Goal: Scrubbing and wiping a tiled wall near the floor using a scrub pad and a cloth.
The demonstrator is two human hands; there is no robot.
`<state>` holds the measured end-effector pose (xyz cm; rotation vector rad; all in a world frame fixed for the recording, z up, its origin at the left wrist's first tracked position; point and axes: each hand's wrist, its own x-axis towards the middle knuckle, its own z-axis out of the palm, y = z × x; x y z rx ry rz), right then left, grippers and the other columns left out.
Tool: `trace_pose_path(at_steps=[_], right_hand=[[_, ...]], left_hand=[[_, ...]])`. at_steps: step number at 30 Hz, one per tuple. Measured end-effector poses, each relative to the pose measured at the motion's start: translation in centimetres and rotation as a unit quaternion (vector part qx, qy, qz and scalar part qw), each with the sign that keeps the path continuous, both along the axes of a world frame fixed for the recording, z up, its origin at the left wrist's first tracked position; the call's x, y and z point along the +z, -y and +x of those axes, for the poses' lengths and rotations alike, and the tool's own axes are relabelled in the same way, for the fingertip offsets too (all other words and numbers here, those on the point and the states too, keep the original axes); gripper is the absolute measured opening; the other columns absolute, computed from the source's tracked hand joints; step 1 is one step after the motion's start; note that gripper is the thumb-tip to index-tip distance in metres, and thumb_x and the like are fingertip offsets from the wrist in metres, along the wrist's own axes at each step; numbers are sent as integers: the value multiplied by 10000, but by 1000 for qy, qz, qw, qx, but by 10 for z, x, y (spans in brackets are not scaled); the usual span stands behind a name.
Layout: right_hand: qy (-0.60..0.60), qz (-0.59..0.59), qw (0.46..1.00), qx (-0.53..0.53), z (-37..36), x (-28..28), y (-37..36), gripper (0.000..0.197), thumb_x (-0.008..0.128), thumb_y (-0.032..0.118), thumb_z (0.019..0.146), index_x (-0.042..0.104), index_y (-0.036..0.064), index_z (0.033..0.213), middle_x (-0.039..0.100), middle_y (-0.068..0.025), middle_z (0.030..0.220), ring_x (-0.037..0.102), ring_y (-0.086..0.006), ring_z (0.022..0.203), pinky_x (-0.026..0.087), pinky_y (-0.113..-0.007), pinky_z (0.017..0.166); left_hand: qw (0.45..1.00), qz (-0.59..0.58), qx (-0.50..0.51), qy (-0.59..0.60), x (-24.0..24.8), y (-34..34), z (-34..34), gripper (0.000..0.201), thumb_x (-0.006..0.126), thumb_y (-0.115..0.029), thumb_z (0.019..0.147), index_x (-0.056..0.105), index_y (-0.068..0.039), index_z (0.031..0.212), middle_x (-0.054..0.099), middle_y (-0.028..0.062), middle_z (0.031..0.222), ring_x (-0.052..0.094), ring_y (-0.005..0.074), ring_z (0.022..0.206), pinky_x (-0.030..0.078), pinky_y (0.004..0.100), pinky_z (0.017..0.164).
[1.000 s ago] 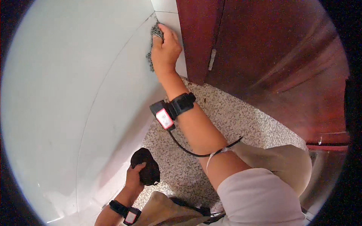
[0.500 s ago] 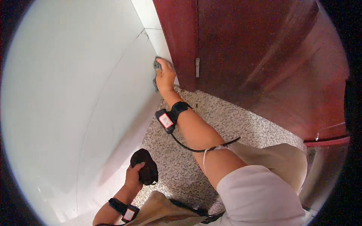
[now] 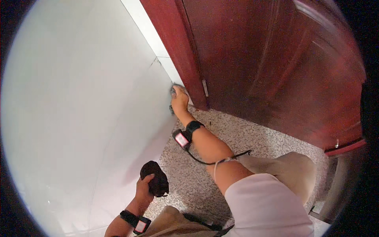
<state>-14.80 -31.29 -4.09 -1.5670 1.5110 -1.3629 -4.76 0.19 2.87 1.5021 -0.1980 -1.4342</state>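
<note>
My right hand reaches forward to the low part of the white wall, right beside the red door frame. Its fingers are closed round a grey scouring pad, probably steel wool, pressed against the tile where two wall faces meet; most of the pad is hidden behind the hand. Lower down, my left hand grips a bunched dark cloth, thumb on top, held over the floor close to the wall.
A broad white wall fills the left side, with a dark scuff at its corner. The dark red door and its frame stand at the right, with a metal hinge. Speckled floor lies below. A cable runs along my right forearm.
The view has shifted and turned, so the wall corner and door appear lower. My right hand stays low by the door frame with the pad; my left still holds the cloth.
</note>
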Motion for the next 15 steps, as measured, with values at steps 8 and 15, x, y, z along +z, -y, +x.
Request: trace_pose_path(at_steps=[8,15], right_hand=[[76,-244,967,-10,12,56,5,385,501,-43,692,449,13,1069,459,-160,1088,425,-324,1016,354,-346,856],[17,-211,977,-33,12,2,1,416,464,-73,676,454,24,1080,458,-160,1100,429,-315,1023,345,-349,868]], left_hand=[[997,27,67,-28,1,3,6,307,508,-42,718,447,4,1015,548,139,895,563,276,785,484,394,695],[997,34,49,-49,-16,3,11,330,522,-52,710,445,5,1026,547,141,899,561,274,795,479,397,705]])
